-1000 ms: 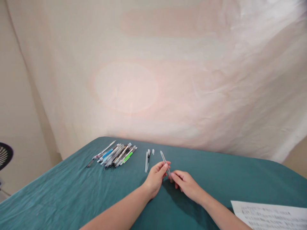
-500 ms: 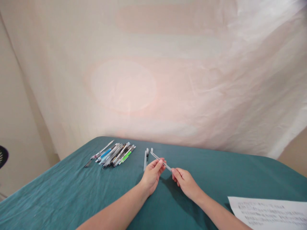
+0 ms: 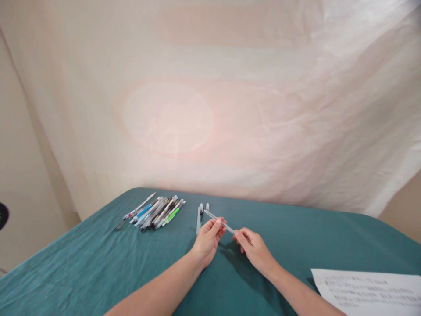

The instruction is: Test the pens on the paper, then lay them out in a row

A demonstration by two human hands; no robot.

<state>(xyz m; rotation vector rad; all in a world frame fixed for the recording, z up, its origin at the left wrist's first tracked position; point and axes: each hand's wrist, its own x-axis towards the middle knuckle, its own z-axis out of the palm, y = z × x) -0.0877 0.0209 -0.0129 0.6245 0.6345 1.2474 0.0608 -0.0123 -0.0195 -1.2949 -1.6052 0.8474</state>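
Note:
Both hands hold one clear pen (image 3: 219, 221) a little above the teal tablecloth (image 3: 98, 263). My left hand (image 3: 208, 240) pinches its middle between thumb and fingers. My right hand (image 3: 254, 250) pinches its near end. The pen slants up and to the left, its far tip near a small cap (image 3: 207, 206) lying on the cloth. Two more pale pens (image 3: 199, 215) lie side by side just left of my left hand.
A heap of several pens (image 3: 154, 212), one with green and one with blue, lies at the back left of the table. A printed sheet of paper (image 3: 365, 292) lies at the front right. A pale cloth backdrop (image 3: 210, 101) hangs behind the table.
The held pen has swung from near upright to a flatter slant pointing left. Both hands have shifted slightly left and farther from me.

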